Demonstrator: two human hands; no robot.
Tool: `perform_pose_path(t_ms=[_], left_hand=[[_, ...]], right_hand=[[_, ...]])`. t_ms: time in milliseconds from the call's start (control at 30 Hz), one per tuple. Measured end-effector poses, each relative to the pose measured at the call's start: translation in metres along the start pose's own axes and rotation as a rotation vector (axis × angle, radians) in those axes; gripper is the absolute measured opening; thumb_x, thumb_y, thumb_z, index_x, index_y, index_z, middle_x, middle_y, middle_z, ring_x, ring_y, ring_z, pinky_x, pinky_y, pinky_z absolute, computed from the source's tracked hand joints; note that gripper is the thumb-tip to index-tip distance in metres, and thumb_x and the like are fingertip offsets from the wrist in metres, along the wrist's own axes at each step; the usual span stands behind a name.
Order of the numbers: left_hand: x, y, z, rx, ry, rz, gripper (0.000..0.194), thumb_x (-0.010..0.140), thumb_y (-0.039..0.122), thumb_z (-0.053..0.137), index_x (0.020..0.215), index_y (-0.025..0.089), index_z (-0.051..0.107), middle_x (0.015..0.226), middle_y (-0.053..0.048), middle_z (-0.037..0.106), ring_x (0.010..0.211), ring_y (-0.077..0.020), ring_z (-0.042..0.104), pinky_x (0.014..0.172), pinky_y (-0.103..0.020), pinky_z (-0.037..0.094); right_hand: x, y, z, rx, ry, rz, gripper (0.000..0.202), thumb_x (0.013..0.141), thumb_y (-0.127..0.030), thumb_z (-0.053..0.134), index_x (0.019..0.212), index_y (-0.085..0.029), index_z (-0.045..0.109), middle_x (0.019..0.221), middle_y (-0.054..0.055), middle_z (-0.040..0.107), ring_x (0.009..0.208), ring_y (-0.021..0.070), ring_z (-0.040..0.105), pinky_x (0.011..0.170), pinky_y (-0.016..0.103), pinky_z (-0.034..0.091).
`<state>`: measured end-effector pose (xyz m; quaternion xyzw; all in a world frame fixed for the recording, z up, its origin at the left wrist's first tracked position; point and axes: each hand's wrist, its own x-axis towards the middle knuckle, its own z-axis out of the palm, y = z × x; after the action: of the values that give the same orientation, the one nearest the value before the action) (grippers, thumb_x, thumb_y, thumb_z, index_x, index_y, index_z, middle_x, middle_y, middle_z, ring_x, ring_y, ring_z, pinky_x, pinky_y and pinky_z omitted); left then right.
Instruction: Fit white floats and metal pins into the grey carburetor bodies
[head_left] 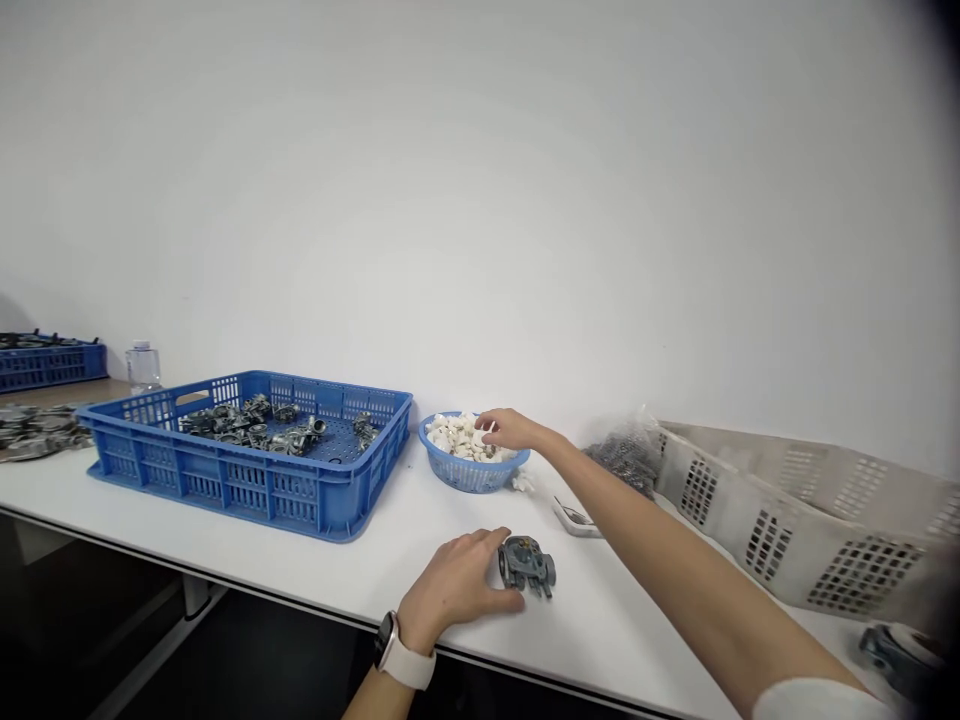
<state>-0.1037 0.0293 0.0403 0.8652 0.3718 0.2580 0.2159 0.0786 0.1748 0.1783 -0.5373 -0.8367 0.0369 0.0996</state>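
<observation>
A grey metal part (pixel 527 565) lies on the white table near its front edge. My left hand (pixel 469 580), with a watch on its wrist, rests beside it, thumb and fingers apart at the part's left side. My right hand (pixel 506 428) reaches over the right rim of a round blue basket (pixel 471 474) full of small white pieces (pixel 456 437). Its fingers are bent down at the pieces, and whether they pinch one is too small to tell.
A large blue crate (pixel 300 492) with metal parts stands left. Right are a small white tray (pixel 576 520), a bag of dark pieces (pixel 628 458) and pale perforated crates (pixel 795 540). Flat metal pieces (pixel 41 430) and a bottle (pixel 142 367) are far left.
</observation>
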Motion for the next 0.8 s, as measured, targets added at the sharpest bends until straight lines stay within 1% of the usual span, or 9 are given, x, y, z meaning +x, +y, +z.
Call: perform_pose_path(t_ms=[67, 133, 233, 333, 433, 533, 633, 700, 800], left_hand=[[-0.006, 0.004, -0.007, 0.030, 0.002, -0.008, 0.071, 0.079, 0.044, 0.077, 0.144, 0.027, 0.055, 0.136, -0.011, 0.065, 0.118, -0.0381, 0.063, 0.101, -0.047, 0.049], [-0.011, 0.008, -0.014, 0.060, 0.001, -0.024, 0.068, 0.081, 0.044, 0.075, 0.144, 0.026, 0.056, 0.137, -0.012, 0.064, 0.120, -0.0393, 0.062, 0.103, -0.049, 0.048], [-0.018, 0.016, -0.026, 0.081, -0.020, -0.049, 0.065, 0.084, 0.045, 0.072, 0.144, 0.028, 0.056, 0.135, -0.011, 0.064, 0.120, -0.0396, 0.062, 0.104, -0.052, 0.048], [-0.022, 0.021, -0.033, 0.078, -0.044, -0.065, 0.063, 0.085, 0.046, 0.071, 0.144, 0.030, 0.056, 0.135, -0.010, 0.064, 0.120, -0.0394, 0.062, 0.104, -0.052, 0.048], [-0.025, 0.024, -0.035, 0.075, -0.055, -0.059, 0.063, 0.085, 0.046, 0.071, 0.144, 0.032, 0.056, 0.134, -0.009, 0.065, 0.120, -0.0386, 0.062, 0.106, -0.052, 0.047], [-0.026, 0.027, -0.035, 0.054, -0.047, -0.043, 0.061, 0.086, 0.046, 0.071, 0.144, 0.034, 0.057, 0.134, -0.007, 0.064, 0.119, -0.0378, 0.062, 0.106, -0.051, 0.047], [-0.027, 0.030, -0.035, 0.040, -0.027, -0.044, 0.060, 0.086, 0.047, 0.071, 0.143, 0.035, 0.057, 0.133, -0.007, 0.065, 0.119, -0.0377, 0.062, 0.106, -0.051, 0.047], [-0.028, 0.032, -0.035, 0.047, -0.017, -0.041, 0.060, 0.086, 0.046, 0.070, 0.143, 0.036, 0.057, 0.132, -0.007, 0.065, 0.117, -0.0376, 0.063, 0.104, -0.051, 0.048], [-0.030, 0.031, -0.035, 0.079, -0.022, -0.021, 0.059, 0.086, 0.045, 0.071, 0.143, 0.035, 0.057, 0.127, -0.007, 0.067, 0.113, -0.0369, 0.065, 0.100, -0.050, 0.051]], right_hand=[[0.024, -0.005, 0.016, -0.064, 0.032, 0.043, 0.039, 0.087, -0.015, 0.062, 0.125, -0.016, 0.070, 0.127, 0.014, 0.069, 0.115, 0.0284, 0.063, 0.092, 0.033, 0.049], [0.042, -0.010, 0.033, -0.106, 0.063, 0.078, 0.042, 0.087, -0.014, 0.061, 0.128, -0.019, 0.069, 0.128, 0.013, 0.069, 0.117, 0.0287, 0.063, 0.091, 0.033, 0.047], [0.059, -0.017, 0.052, -0.127, 0.110, 0.098, 0.040, 0.089, -0.019, 0.062, 0.128, -0.021, 0.068, 0.128, 0.011, 0.070, 0.115, 0.0266, 0.064, 0.087, 0.030, 0.046], [0.069, -0.023, 0.065, -0.146, 0.147, 0.106, 0.030, 0.090, -0.022, 0.061, 0.119, -0.019, 0.072, 0.123, 0.012, 0.071, 0.111, 0.0273, 0.065, 0.084, 0.031, 0.046], [0.073, -0.026, 0.070, -0.178, 0.148, 0.117, 0.020, 0.094, -0.025, 0.061, 0.106, -0.017, 0.074, 0.114, 0.013, 0.072, 0.104, 0.0261, 0.067, 0.085, 0.035, 0.048], [0.073, -0.028, 0.070, -0.207, 0.143, 0.112, 0.022, 0.097, -0.032, 0.062, 0.109, -0.016, 0.072, 0.114, 0.011, 0.072, 0.101, 0.0239, 0.067, 0.088, 0.039, 0.050], [0.071, -0.032, 0.069, -0.229, 0.143, 0.097, 0.023, 0.099, -0.033, 0.061, 0.107, -0.015, 0.073, 0.110, 0.010, 0.073, 0.099, 0.0231, 0.067, 0.088, 0.039, 0.051], [0.069, -0.036, 0.067, -0.236, 0.152, 0.085, 0.021, 0.099, -0.030, 0.059, 0.101, -0.014, 0.073, 0.104, 0.010, 0.074, 0.095, 0.0230, 0.067, 0.085, 0.037, 0.051], [0.063, -0.041, 0.060, -0.227, 0.183, 0.064, 0.019, 0.095, -0.019, 0.056, 0.096, -0.013, 0.075, 0.102, 0.014, 0.074, 0.093, 0.0251, 0.068, 0.079, 0.034, 0.047]])
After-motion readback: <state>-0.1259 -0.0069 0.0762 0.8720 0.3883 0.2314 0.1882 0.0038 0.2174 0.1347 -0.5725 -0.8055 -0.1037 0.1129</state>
